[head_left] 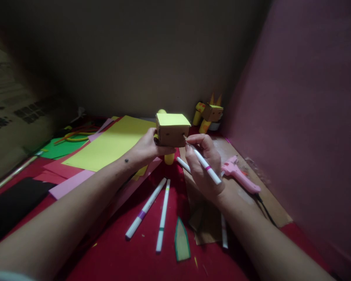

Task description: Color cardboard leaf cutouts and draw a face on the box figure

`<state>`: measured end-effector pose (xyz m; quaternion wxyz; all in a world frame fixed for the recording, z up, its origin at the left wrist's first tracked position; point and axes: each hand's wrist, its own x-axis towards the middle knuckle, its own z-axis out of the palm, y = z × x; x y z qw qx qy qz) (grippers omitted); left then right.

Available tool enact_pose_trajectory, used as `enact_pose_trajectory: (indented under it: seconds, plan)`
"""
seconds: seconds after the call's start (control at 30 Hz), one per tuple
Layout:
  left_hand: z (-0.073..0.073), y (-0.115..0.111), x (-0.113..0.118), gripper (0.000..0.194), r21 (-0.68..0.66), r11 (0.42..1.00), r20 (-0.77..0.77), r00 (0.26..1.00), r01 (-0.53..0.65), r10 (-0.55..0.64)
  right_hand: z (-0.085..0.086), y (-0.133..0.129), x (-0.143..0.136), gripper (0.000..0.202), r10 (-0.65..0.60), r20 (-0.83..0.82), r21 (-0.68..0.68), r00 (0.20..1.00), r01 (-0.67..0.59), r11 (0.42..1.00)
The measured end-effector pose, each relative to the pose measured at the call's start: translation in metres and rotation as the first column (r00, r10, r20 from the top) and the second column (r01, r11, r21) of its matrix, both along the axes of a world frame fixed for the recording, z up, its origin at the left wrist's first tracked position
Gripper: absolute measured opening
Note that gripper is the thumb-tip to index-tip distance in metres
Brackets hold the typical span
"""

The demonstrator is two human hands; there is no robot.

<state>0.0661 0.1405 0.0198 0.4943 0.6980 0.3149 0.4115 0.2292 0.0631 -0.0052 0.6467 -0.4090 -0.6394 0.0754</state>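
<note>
A small cardboard box head (173, 136) with a yellow paper top and two dark eye dots faces me at the centre. My left hand (150, 147) grips it from the left side and below. Yellow rolled parts show behind and under the box. My right hand (204, 160) holds a white marker (206, 166) with a purple band, its tip at the right eye dot. The fingers of my right hand are pinched round the marker near its tip.
White markers (146, 208) and a green-edged pointed piece (182, 242) lie on the red cloth (105, 257). Coloured sheets (105, 144) are at left. A pink glue gun (240, 175) rests on cardboard at right, beside a pink wall. A yellow giraffe-like figure (213, 113) stands behind.
</note>
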Motion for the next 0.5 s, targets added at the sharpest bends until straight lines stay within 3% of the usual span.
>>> enact_pose_trajectory:
  seconds: [0.5]
  plan:
    - [0.0002,0.0009,0.0010,0.063,-0.013,1.000,-0.002,1.000,0.006,-0.007,0.0025,-0.0017,-0.0018,0.006,-0.021,-0.049,0.031,0.999,0.022,0.999]
